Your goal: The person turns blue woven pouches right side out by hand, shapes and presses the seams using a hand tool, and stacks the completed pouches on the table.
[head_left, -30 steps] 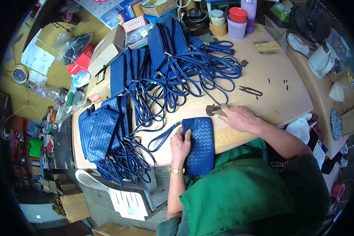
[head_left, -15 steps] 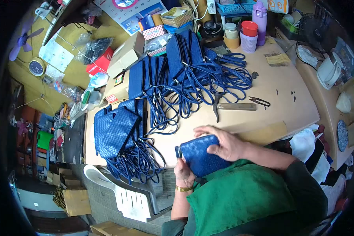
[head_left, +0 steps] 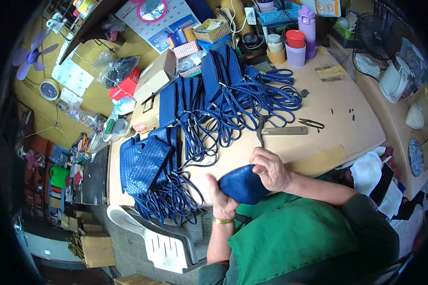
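A dark blue woven-look pouch [head_left: 243, 185] is held above the table's near edge, close to the green apron. My left hand [head_left: 223, 199] grips its left end, thumb pointing up and the other fingers hidden behind it. At the pouch's right end, my right hand [head_left: 270, 172] has its fingers curled over the edge in a closed grip. To the left lies a pile of similar blue pouches [head_left: 146, 161] with cord-like straps [head_left: 169, 202] hanging over the table edge.
More blue pouches [head_left: 222, 71] with looped straps stand at the back of the table [head_left: 337, 109]. Small thread snips [head_left: 311, 124] and a wooden-handled tool [head_left: 285, 130] lie beyond my right hand. A white plastic chair [head_left: 164, 251] stands at lower left.
The pouch has turned in my hands and its face looks tilted and more rounded. My right hand has shifted from lying across its top to curling over its right end.
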